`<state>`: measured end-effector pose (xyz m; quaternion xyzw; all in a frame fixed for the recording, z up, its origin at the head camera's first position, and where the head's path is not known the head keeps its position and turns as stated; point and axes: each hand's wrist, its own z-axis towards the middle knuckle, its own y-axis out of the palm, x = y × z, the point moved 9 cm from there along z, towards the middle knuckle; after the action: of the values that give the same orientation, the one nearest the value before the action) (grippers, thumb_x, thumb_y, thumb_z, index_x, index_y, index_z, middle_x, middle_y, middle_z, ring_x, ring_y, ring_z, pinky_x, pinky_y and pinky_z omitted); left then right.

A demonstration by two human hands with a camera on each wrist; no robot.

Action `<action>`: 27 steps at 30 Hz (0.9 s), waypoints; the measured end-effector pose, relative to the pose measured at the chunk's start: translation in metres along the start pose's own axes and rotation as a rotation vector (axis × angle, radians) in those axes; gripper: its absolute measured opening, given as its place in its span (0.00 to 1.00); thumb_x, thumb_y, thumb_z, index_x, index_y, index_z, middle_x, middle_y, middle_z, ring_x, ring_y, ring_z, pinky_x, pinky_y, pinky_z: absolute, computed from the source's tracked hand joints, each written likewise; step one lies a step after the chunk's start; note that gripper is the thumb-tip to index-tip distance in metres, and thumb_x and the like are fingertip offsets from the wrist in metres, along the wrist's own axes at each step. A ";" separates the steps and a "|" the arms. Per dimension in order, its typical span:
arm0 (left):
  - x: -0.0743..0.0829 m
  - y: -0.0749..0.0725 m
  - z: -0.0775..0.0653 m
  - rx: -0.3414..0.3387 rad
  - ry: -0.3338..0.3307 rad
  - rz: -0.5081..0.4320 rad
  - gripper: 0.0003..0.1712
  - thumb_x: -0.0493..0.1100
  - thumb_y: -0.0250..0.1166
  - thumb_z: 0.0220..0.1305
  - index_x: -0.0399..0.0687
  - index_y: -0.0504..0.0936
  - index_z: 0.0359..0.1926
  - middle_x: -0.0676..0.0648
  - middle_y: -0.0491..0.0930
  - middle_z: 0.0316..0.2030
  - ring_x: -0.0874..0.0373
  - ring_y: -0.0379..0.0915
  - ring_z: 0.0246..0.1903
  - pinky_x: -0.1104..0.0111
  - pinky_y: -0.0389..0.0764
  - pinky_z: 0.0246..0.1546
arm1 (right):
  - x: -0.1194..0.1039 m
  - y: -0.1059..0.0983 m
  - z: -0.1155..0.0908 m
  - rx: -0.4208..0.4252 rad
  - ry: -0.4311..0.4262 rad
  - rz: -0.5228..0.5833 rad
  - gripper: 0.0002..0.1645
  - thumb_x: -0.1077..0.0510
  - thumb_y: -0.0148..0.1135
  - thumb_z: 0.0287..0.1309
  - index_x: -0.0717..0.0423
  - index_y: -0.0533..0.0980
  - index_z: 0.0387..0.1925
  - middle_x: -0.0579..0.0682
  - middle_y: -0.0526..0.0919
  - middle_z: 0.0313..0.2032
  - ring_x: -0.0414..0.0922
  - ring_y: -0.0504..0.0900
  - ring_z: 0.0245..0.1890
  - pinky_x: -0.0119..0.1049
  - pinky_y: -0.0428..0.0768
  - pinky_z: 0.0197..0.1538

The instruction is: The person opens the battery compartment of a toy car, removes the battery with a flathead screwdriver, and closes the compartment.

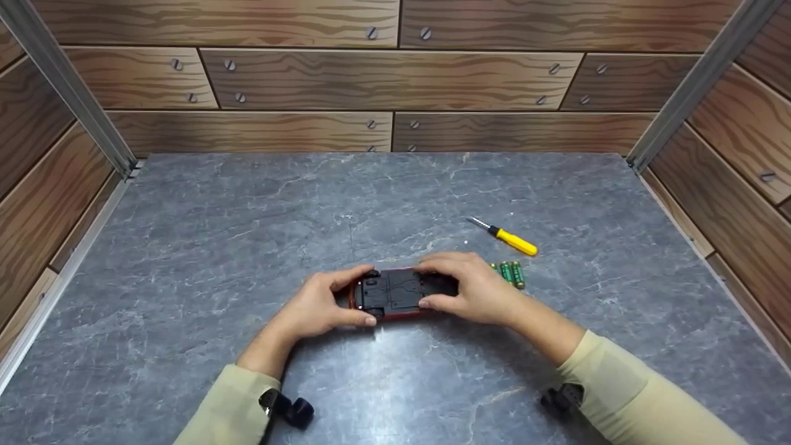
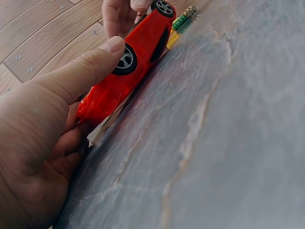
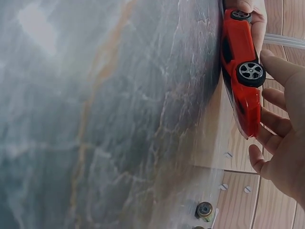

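A red toy car point(image 1: 401, 293) lies upside down on the grey table, its black underside facing up. My left hand point(image 1: 318, 306) grips its left end, with the thumb pressed by a wheel point(image 2: 126, 61) in the left wrist view. At the other end my right hand point(image 1: 485, 290) holds the car between thumb and fingers, covering part of the underside. In the right wrist view the car's red side point(image 3: 240, 45) and silver-spoked wheels show. Close behind the right hand lie green batteries point(image 1: 511, 273), partly hidden by it.
A yellow-handled screwdriver point(image 1: 516, 242) lies beyond the batteries, its tip pointing to the back left. Tiny pale bits point(image 1: 465, 241) are near it. Wood-patterned walls point(image 1: 395, 80) enclose the marbled table point(image 1: 247, 210) at the back and sides.
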<state>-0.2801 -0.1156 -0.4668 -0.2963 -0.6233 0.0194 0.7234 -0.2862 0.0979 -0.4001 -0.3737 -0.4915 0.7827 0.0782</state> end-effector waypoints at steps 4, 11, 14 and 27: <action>0.001 0.000 0.000 -0.001 0.010 -0.001 0.55 0.53 0.88 0.47 0.52 0.74 0.76 0.47 0.79 0.68 0.53 0.76 0.65 0.52 0.66 0.75 | 0.003 0.001 -0.002 -0.002 0.023 0.009 0.29 0.46 0.76 0.64 0.54 0.83 0.62 0.53 0.85 0.61 0.52 0.82 0.64 0.55 0.77 0.69; 0.002 0.000 -0.001 0.002 0.036 -0.016 0.52 0.51 0.87 0.50 0.50 0.75 0.75 0.47 0.79 0.68 0.51 0.73 0.68 0.51 0.65 0.75 | 0.006 0.003 -0.003 -0.006 0.065 -0.020 0.29 0.45 0.76 0.64 0.52 0.83 0.61 0.50 0.86 0.60 0.51 0.82 0.63 0.57 0.76 0.67; 0.001 0.000 -0.001 0.005 0.033 -0.003 0.53 0.52 0.87 0.49 0.51 0.75 0.75 0.47 0.79 0.68 0.51 0.73 0.69 0.51 0.65 0.75 | 0.007 0.004 -0.002 -0.015 0.083 -0.024 0.29 0.45 0.76 0.64 0.51 0.83 0.62 0.51 0.86 0.61 0.51 0.82 0.63 0.58 0.75 0.68; 0.002 0.000 -0.001 0.003 0.017 0.007 0.54 0.54 0.88 0.48 0.52 0.75 0.76 0.46 0.78 0.69 0.49 0.74 0.68 0.50 0.65 0.75 | 0.007 0.005 -0.001 -0.017 0.095 -0.004 0.27 0.46 0.77 0.62 0.51 0.84 0.60 0.50 0.86 0.60 0.51 0.82 0.62 0.56 0.76 0.68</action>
<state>-0.2789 -0.1151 -0.4647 -0.2974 -0.6161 0.0205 0.7291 -0.2895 0.0999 -0.4083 -0.4101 -0.4946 0.7598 0.0999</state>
